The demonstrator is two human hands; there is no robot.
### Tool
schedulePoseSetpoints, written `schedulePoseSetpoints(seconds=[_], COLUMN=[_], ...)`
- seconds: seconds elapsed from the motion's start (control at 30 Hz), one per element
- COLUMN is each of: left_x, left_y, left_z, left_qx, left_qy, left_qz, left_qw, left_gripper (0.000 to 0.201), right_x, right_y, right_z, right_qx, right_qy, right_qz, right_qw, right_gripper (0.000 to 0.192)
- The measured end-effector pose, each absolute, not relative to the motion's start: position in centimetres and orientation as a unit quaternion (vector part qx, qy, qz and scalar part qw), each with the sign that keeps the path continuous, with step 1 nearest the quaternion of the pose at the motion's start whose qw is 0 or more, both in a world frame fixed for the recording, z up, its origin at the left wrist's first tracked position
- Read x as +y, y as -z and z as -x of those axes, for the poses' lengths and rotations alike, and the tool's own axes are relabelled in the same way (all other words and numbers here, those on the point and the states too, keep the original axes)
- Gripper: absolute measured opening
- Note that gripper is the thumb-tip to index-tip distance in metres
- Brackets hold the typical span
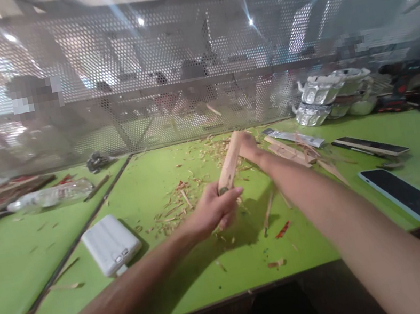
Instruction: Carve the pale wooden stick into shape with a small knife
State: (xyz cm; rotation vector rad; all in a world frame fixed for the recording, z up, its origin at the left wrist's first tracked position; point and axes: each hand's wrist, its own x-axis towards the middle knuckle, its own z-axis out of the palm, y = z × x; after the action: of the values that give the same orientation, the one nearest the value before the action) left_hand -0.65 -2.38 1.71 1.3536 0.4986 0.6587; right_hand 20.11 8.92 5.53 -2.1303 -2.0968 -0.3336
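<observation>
My left hand [221, 206] is closed around the lower end of a pale strip of wood [231, 159], which slants up and away to the right. A small dark round spot shows where the wood meets my fingers; I cannot tell what it is. My right hand [248, 145] is curled closed at the far end of the strip, partly behind it and slightly blurred. Whatever its fingers hold is hidden. Curly wood shavings [176, 206] lie on the green table [201, 288] under and around both hands.
A white power bank [111, 243] lies left of my left forearm, a plastic bottle [52, 195] farther back. On the right are wood pieces [288, 151], a phone [409, 195], foil-like silver containers [321, 97] and a power drill [399, 80]. A perforated screen [168, 105] borders the back; people are beyond.
</observation>
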Motion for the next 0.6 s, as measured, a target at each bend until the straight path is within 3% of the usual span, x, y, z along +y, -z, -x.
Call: schedulePoseSetpoints(seconds=[0.17,0.4,0.6], left_x=[-1.1,-0.3,-0.7], left_y=[-0.5,-0.7,-1.0], left_z=[0.4,1.0,0.8], left_qx=[0.246,0.276,0.260], left_qy=[-0.337,-0.376,-0.383], left_qz=[-0.593,-0.556,-0.551], left_qw=[0.689,0.688,0.694], left_gripper=[0.034,0.033,0.032], right_x=[7.7,3.4,0.4], right_y=[-4.7,-4.3,-4.1], right_z=[-22.3,-18.0,-14.4], right_qx=[-0.659,-0.731,-0.768], right_qy=[0.086,0.043,0.080], right_qz=[0.744,0.674,0.635], right_qw=[0.069,0.099,0.031], right_gripper=[0.034,0.042,0.028])
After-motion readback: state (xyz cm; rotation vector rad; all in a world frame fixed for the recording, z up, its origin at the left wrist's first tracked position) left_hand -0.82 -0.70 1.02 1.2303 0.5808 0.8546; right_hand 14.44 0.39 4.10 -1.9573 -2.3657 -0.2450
